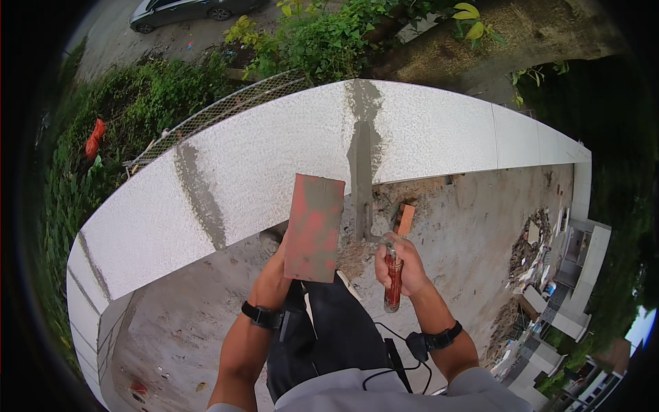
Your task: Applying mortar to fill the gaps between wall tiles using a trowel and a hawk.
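My left hand (276,266) is closed under a rectangular red hawk board (314,230), its face smeared with grey mortar; the board hides most of the fingers. My right hand (406,264) grips the worn red handle of a plastering trowel (392,281). The trowel's long, narrow blade points away from me, its far part lying over a grey mortar strip (366,103) on the white panel wall (274,147). Left of the board, another mortar strip (195,185) runs down the wall. The board's far edge overlaps the wall in view; whether they touch I cannot tell.
Orange bricks (406,218) lie on the dirt ground (473,240) near the wall's foot. Rubble (528,247) is heaped at the right. Beyond the wall are a wire mesh panel (220,110), green plants (329,44), a thick tree trunk (508,41) and a parked car (185,12).
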{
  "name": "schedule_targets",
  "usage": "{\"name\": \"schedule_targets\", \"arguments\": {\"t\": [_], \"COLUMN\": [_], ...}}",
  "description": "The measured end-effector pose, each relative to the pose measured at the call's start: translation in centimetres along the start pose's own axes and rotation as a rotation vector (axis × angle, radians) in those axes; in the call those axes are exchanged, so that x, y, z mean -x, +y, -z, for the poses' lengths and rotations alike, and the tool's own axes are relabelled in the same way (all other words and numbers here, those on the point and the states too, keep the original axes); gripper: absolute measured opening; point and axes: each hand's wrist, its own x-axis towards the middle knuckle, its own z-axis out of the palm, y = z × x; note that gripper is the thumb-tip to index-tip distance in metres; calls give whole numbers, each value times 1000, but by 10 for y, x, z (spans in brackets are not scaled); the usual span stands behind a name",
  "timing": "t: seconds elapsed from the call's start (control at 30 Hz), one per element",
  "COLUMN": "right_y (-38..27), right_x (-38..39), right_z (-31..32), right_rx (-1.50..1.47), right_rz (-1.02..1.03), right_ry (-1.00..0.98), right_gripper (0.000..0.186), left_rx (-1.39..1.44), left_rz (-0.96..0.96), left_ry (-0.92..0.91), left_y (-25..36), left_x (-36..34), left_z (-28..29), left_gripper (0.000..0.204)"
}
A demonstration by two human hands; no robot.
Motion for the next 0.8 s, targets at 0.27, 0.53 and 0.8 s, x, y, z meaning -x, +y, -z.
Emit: {"name": "schedule_targets", "arguments": {"t": [0.27, 0.53, 0.8], "right_y": [62, 51, 55], "right_x": [62, 134, 102], "right_z": [26, 41, 43], "right_rx": [112, 614, 1419], "right_rz": [-238, -286, 115], "right_ry": [0, 235, 345], "right_gripper": [34, 24, 31], "left_rx": [-814, -174, -171], "left_rz": [-333, -176, -24], "left_ry": [-8, -134, -64], "left_y": [-19, -48, -65], "left_x": [43, -40, -45], "left_z": [-13, 31, 43], "left_gripper": [36, 35, 29]}}
